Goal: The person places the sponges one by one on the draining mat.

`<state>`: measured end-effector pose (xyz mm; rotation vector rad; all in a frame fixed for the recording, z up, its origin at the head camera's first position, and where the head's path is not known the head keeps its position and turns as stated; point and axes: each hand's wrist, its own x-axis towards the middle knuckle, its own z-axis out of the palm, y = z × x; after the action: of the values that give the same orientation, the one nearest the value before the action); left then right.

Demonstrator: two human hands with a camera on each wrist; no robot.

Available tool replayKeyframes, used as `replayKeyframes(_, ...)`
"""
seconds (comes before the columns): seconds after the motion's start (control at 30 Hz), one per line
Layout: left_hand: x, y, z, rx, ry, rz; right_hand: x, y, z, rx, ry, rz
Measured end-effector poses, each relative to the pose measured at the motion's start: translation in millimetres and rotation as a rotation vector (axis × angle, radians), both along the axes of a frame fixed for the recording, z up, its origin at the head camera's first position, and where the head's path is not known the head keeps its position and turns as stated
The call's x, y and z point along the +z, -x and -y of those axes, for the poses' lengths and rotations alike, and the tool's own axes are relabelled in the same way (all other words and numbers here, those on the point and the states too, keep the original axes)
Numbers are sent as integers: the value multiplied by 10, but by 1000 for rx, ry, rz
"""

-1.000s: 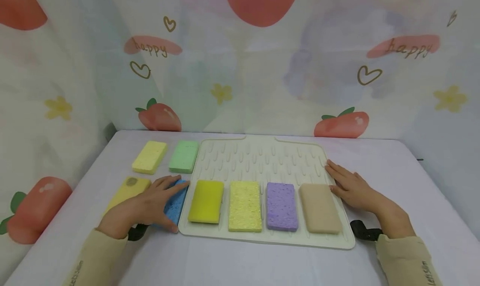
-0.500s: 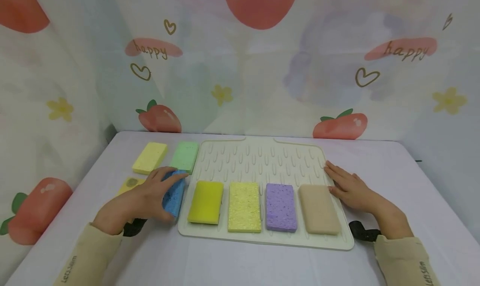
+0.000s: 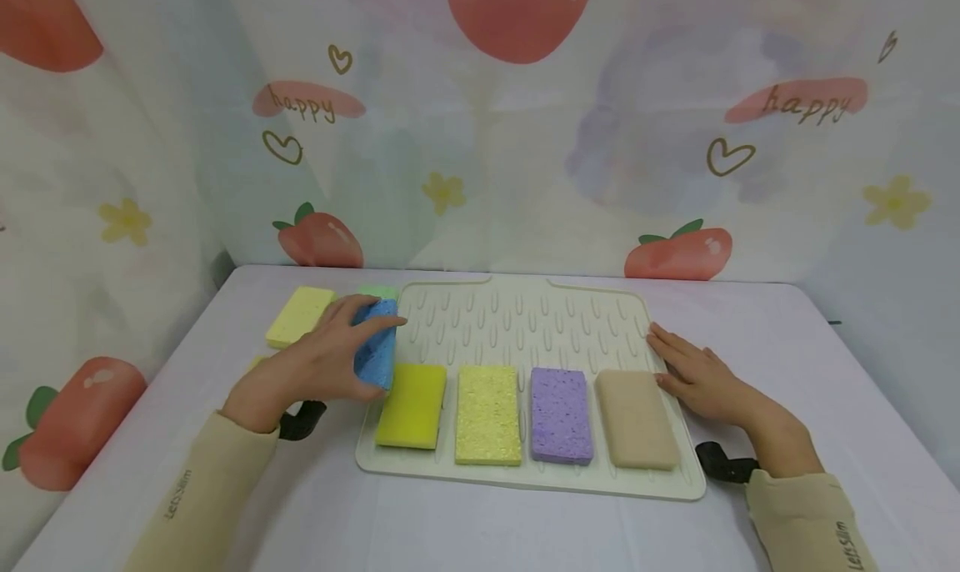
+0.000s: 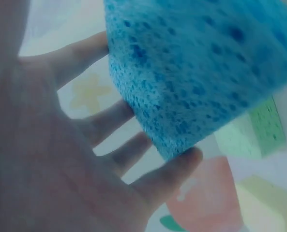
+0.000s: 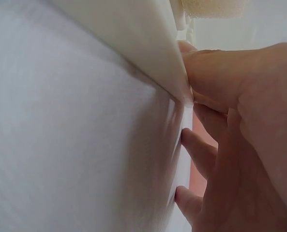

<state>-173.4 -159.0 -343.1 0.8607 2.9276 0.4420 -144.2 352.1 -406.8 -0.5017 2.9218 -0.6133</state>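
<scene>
My left hand (image 3: 318,363) grips a blue sponge (image 3: 379,347) by its edges, thumb at the near end and fingers at the far end. The pitted sponge is tilted, raised over the left side of the cream drying mat (image 3: 525,326). In the left wrist view the fingertips press along the edge of the blue sponge (image 4: 182,72). On the mat's front half lie a bright yellow sponge (image 3: 411,407), a pale yellow one (image 3: 487,415), a purple one (image 3: 562,415) and a beige one (image 3: 637,419). Fingers extended, my right hand (image 3: 708,380) rests against the mat's right edge.
Left of the mat, a pale yellow sponge (image 3: 296,318) lies on the white-covered table (image 3: 525,530). A green sponge (image 3: 378,291) and another yellow sponge (image 3: 257,361) are mostly hidden behind the left hand. A printed fabric backdrop (image 3: 495,163) stands behind and at the sides.
My left hand has picked the blue sponge up from the table beside the mat and carried it up, away from me and rightward over the mat's left edge. The right hand stays put.
</scene>
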Motion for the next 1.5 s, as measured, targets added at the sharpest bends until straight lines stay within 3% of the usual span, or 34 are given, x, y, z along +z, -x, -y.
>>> replayKeyframes(0.4,73,240,-465,7,30,32,-1,-16,-19,-9,-11,2)
replayKeyframes(0.63,102,348,-698,-55,42,-3,9,-20,-3,-2,-9,-17)
replayKeyframes(1.0,202,458,-1047,-68,116,62,-21,-11,-6,3,-2,-43)
replayKeyframes(1.5,210,546,-1693,-168,189,132,-29,8,-19,2,-7,-23)
